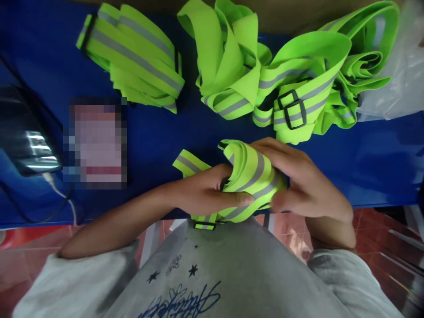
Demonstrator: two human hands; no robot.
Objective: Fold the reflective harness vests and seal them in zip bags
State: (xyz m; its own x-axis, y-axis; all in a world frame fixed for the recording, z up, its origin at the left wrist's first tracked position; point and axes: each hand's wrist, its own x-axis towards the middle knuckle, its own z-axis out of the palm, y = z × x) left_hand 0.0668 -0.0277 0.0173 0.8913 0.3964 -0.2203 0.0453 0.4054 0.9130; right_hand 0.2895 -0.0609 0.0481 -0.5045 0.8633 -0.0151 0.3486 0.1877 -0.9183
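Observation:
A folded bundle of neon-green strap point(250, 179) with grey reflective stripes is held between my two hands, just above the table's front edge. My left hand point(212, 190) grips its left side, the thumb lying across the front. Around the right side curls my right hand point(294, 181), its thumb slightly blurred and its fingers partly behind the bundle. A loose strap end sticks out to the left behind my left wrist, and a black buckle point(204, 226) hangs below at the shirt.
On the blue table point(159, 128), a folded green bundle point(135, 57) lies at the back left, with looser straps point(228, 66) and a buckled one point(298, 106) to the right. A phone point(26, 132) with a cable is at left, beside a blurred rectangular item point(97, 145). Clear plastic point(391, 88) lies far right.

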